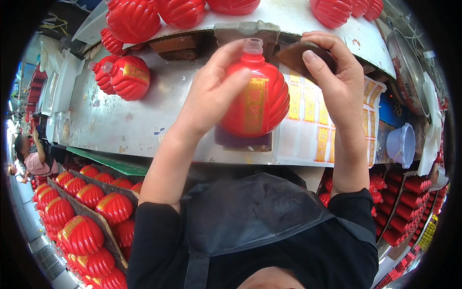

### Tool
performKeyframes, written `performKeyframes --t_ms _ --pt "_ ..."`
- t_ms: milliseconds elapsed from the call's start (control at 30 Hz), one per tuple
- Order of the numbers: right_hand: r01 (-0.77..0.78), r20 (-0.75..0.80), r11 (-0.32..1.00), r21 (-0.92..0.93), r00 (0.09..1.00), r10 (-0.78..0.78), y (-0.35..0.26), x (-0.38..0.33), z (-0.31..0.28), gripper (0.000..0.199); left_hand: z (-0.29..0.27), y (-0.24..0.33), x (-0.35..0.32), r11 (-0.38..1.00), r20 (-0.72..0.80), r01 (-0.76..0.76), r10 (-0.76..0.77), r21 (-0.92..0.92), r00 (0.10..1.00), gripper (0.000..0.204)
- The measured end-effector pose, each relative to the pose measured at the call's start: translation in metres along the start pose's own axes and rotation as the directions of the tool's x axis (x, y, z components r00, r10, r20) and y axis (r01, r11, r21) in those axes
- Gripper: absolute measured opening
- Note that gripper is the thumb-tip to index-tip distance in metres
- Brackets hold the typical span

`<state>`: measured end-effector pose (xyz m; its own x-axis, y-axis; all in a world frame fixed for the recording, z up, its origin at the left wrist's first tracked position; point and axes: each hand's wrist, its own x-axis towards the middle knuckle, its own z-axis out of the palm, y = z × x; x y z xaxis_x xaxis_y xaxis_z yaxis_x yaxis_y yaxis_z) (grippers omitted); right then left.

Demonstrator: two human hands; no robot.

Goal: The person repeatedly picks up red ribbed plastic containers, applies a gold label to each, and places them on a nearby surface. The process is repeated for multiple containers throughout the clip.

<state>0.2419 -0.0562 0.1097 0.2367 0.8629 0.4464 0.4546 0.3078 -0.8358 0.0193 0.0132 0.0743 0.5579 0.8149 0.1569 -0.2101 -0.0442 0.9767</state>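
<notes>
Cupping red fluted bottle (273, 101) in left hand (211, 91), frame centre; pinching brown scraper (295, 57) in right hand (340, 67). Probably smoothing gold label (254, 106); likely needs even pressure next.

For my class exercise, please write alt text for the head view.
A person's left hand holds a gold-labelled red bottle while the right hand grips a flat brown piece beside it. A sheet of gold labels lies on the worktable, with other red bottles around.

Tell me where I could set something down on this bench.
Bare: metal tabletop between the red bottles at left and your left hand; also the white shelf between its two bottle groups. Crowded: right of the held bottle, where label sheets lie.
</notes>
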Motion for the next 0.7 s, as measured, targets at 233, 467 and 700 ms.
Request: performKeyframes --t_ms 233,467,700 --pt "-0.129 0.258 0.956 -0.265 0.945 0.199 -0.007 -0.014 0.021 0.051 -0.002 0.003 -0.004 0.994 0.104 -0.034 0.023 0.105 0.994 0.057" --pt "-0.296 0.344 0.943 -0.15 0.879 0.331 -0.015 -0.011 0.026 0.057 -0.003 -0.002 -0.007 0.987 0.092 -0.06 0.046 0.146 0.995 0.05" --pt "-0.205 0.333 0.908 -0.366 0.882 0.333 -0.011 -0.005 0.031 0.067 -0.001 -0.011 -0.004 0.993 -0.032 -0.117 0.118 0.035 0.993 0.047"
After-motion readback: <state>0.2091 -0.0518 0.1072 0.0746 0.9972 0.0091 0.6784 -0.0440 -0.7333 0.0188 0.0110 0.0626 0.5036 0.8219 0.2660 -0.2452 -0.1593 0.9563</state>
